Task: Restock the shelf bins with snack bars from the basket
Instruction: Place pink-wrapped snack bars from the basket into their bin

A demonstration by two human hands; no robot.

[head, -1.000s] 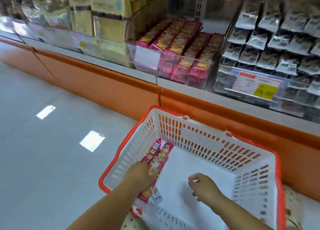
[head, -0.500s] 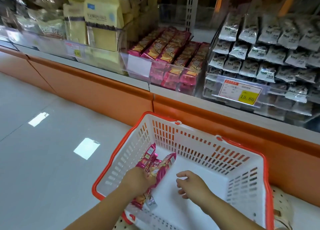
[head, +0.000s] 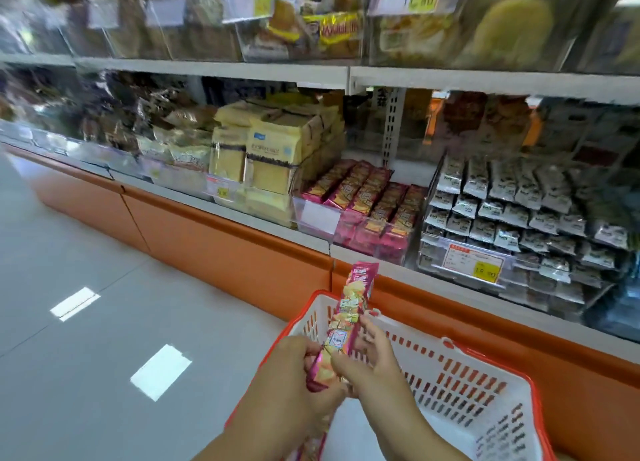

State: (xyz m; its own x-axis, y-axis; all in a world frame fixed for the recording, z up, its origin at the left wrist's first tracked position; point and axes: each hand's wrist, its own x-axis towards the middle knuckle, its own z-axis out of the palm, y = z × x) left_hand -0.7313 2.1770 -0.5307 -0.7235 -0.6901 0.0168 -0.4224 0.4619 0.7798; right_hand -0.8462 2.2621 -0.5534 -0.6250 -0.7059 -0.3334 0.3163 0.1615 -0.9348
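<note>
While both hands meet above the basket, a pink snack bar stands nearly upright between them. Left hand has its fingers wrapped round the bar's lower end; right hand pinches its middle, fingers laid along the wrapper. Beyond, on the shelf, the clear bin sits packed with matching pink bars.
</note>
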